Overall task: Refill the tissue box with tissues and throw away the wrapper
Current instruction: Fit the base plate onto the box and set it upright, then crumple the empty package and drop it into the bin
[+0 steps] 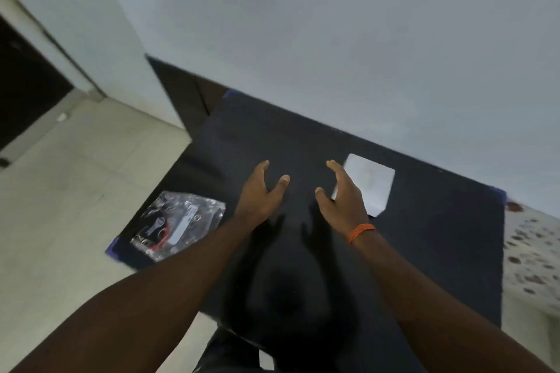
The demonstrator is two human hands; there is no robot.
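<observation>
Both hands are held spread and empty above the black table (424, 251), left hand (259, 194) beside right hand (344, 197). The white tissue box (371, 183) is seen at two o'clock, the plastic-wrapped tissue pack (178, 224) at nine o'clock.

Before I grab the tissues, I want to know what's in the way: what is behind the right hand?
Behind the right hand a white tissue box sits on the dark table. The hand covers the box's left edge, so what lies there cannot be seen.
</observation>
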